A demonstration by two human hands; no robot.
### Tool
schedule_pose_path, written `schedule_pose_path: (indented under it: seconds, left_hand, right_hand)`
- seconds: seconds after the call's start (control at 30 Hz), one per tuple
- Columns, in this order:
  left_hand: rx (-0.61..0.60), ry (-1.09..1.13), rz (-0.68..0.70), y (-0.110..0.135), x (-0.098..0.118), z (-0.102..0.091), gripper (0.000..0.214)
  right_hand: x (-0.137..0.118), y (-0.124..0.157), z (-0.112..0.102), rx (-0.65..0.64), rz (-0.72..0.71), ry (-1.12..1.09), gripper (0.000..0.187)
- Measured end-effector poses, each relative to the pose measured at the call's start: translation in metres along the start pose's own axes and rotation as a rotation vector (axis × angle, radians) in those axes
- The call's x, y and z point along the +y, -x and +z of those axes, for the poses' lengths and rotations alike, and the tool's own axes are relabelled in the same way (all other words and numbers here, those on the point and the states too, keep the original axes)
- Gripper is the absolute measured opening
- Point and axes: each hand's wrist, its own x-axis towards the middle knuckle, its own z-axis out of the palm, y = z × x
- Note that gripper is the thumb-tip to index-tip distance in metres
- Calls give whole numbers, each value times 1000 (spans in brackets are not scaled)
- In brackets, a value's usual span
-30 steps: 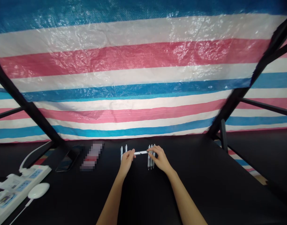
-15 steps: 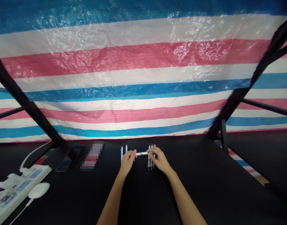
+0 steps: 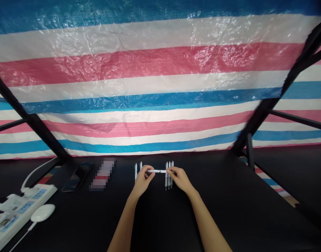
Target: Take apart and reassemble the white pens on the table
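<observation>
Both my hands hold one white pen [image 3: 158,171] level above the black table [image 3: 160,217]. My left hand [image 3: 143,182] pinches its left end, and my right hand [image 3: 179,178] pinches its right end. Two white pens [image 3: 137,168] lie upright on the table just left of my left hand. Three more white pens [image 3: 168,180] lie side by side under my right hand's fingers, partly hidden by them.
A dark phone [image 3: 75,179] and a blurred flat item [image 3: 102,174] lie at the left rear. A white power strip [image 3: 13,215] and a white oval device [image 3: 43,212] sit at the left edge. Black frame bars [image 3: 270,101] and a striped tarp [image 3: 160,87] stand behind.
The held pen has shifted slightly left and levelled. My left hand's fingers have closed further round its end. My right hand has hardly moved.
</observation>
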Motion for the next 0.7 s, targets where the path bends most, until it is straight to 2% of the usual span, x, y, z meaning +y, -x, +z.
schedule_pose_path:
  seconds: [0.17,0.37,0.57,0.7]
  left_hand:
    - [111,11,-111,-1,-4,0,28]
    - [110,-89,-85,1,1,-4,45]
    - [111,-116,-62,0,3,-3,44]
    - [119,-98,-69,-1,1,-2,35]
  right_hand:
    - [1,-1,1,53,-26,-16,24]
    - [2,-1,3,51,-72,-36,22]
    - [1,-1,3,59,-32,-65,21]
    - [0,0,2,66,8,-46,21]
